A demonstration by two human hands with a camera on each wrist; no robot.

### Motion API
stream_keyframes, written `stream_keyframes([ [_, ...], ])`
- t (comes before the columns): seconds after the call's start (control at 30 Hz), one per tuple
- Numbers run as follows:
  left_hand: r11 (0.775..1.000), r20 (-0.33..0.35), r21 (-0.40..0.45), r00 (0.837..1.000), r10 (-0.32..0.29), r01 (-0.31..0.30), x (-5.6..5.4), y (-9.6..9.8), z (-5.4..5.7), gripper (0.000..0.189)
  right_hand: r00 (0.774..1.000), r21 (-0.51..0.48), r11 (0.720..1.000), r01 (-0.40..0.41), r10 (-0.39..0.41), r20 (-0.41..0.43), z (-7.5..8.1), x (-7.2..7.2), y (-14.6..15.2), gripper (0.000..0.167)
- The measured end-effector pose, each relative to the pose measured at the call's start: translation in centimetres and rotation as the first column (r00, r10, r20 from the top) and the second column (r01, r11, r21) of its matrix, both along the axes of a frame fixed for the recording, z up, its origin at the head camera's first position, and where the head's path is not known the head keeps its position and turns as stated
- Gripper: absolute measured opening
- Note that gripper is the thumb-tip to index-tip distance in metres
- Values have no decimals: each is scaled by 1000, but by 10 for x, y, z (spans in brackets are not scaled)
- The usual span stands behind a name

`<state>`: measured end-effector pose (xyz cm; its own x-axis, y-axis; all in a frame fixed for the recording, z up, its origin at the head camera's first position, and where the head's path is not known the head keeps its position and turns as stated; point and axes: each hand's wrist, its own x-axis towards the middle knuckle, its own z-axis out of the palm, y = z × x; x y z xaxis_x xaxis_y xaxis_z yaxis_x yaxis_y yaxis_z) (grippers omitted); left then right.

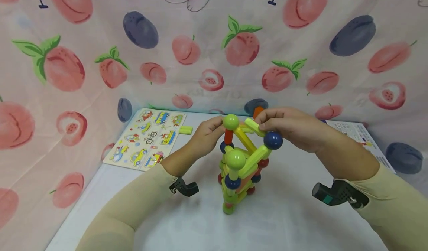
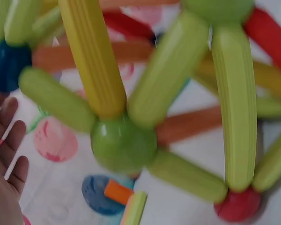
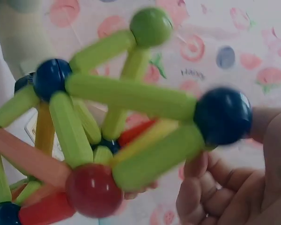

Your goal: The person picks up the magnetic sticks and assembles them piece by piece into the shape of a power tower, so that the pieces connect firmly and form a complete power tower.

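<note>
A framework of coloured sticks and balls [image 1: 256, 160] stands on the white table between both hands. At its upper right, my right hand [image 1: 294, 128] pinches a yellow-green stick [image 1: 255, 126] beside a blue ball [image 1: 273, 140]. In the right wrist view, the fingers of the right hand [image 3: 229, 183] lie just below and behind that blue ball [image 3: 223, 116]. My left hand [image 1: 208, 136] is at the upper left, by a green ball [image 1: 230, 122] and a red stick [image 1: 229, 136]; its fingertips are partly hidden. Loosely spread fingers of the left hand [image 2: 7, 145] show beside a blue ball [image 2: 10, 68] in the left wrist view.
A picture board [image 1: 147, 139] with vehicles lies at the back left, a short green stick [image 1: 185, 130] at its edge. An orange piece [image 1: 258, 112] is behind the framework. Printed sheets [image 1: 359, 137] lie at the right, and a fruit-patterned cloth [image 1: 210, 58] hangs behind.
</note>
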<state>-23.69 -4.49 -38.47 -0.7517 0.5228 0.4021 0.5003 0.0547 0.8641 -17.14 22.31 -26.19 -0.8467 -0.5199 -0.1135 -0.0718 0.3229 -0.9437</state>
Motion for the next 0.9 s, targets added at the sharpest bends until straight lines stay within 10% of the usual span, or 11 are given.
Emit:
stream_keyframes([
  [0.23, 977, -1, 192, 995, -98, 97, 19, 1, 12, 41, 999, 89, 996, 23, -19, -43, 8, 7, -12, 25],
  [0.9, 939, -85, 182, 957, -279, 290, 16, -7, 0, 43, 1000, -43, 999, -29, 29, -4, -6, 7, -3, 37],
])
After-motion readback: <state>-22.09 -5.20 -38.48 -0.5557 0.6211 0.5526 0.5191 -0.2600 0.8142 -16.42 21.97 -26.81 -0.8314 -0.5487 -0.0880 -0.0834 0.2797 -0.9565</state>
